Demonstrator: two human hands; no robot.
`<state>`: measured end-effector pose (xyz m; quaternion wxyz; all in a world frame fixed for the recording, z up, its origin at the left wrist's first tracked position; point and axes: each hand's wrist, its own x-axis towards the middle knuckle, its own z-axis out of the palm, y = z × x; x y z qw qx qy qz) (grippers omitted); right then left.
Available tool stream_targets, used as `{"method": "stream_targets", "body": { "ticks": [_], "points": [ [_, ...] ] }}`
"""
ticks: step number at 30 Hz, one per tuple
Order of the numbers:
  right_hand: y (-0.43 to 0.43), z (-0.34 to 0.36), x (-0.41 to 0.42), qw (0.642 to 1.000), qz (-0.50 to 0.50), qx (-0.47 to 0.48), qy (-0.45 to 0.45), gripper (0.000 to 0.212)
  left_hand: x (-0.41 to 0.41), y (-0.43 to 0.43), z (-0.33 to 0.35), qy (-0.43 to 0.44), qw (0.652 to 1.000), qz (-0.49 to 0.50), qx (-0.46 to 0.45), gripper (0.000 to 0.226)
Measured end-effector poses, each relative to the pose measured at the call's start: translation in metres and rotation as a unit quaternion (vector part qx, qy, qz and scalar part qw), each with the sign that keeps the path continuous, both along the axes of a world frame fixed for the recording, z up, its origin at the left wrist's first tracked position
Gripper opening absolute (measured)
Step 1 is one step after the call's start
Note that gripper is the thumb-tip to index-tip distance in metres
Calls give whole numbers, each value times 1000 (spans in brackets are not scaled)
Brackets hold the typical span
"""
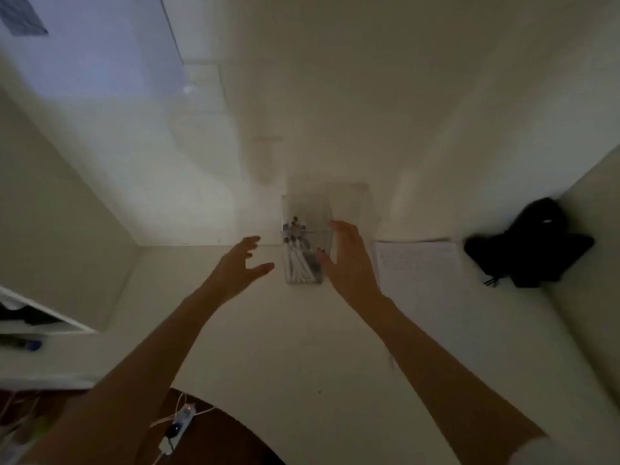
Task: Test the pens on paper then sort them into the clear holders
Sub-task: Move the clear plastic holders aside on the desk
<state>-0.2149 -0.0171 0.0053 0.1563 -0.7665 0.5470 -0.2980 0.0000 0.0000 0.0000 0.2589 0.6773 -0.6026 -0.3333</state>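
While spread open, left hand (240,263) near clear holder (303,209), right hand (349,260) beside it

Nothing can be read anywhere in this dim, blurred view. The paper (416,266) carries faint marks that are too smeared to make out as words or numbers. A small white patch on the black bag (523,253) is likewise too small to read.
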Motion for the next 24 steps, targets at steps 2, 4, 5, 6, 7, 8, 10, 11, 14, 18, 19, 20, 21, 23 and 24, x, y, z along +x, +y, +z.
{"method": "stream_targets", "body": {
  "ticks": [2,4,5,6,7,8,10,11,14,18,19,20,21,23,24],
  "points": [
    [-15,-4,17,998,-2,-49,37,58,7,-21,-1,9,1000,-16,15,76],
    [-30,-4,29,991,22,-75,108,64,10,-36,-8,15,998,-42,51,85],
    [-36,-9,32,988,21,-80,127,64,11,-43,-14,21,996,-56,64,89],
    [-36,-13,34,985,13,-96,143,63,12,-48,-19,25,995,-71,71,92],
    [-33,-16,33,982,4,-111,153,60,12,-52,-24,28,993,-86,74,97],
    [-28,-18,31,980,2,-120,160,58,12,-55,-26,32,992,-97,74,102],
    [-14,-26,27,978,3,-153,142,58,12,-62,-30,32,989,-123,80,120],
    [-6,-28,26,980,-1,-154,124,60,12,-64,-32,27,987,-143,75,130],
    [19,-36,28,979,-43,-184,74,64,10,-68,-42,11,970,-237,45,138],
    [46,-44,32,980,-142,-140,29,58,-7,-57,-47,73,955,-283,42,103],
    [50,-43,31,981,-166,-104,1,59,-10,-53,-51,88,958,-270,35,97],
    [54,-42,28,979,-187,-71,-35,62,-12,-50,-55,86,963,-254,21,93],
    [58,-38,23,977,-197,-35,-77,67,-12,-47,-57,64,968,-244,1,91],
    [67,-37,5,969,-194,21,-150,71,-13,-46,-56,5,965,-257,-44,88],
    [72,-38,-7,968,-179,47,-170,72,-14,-48,-53,-11,959,-276,-58,89]
  ]
}}
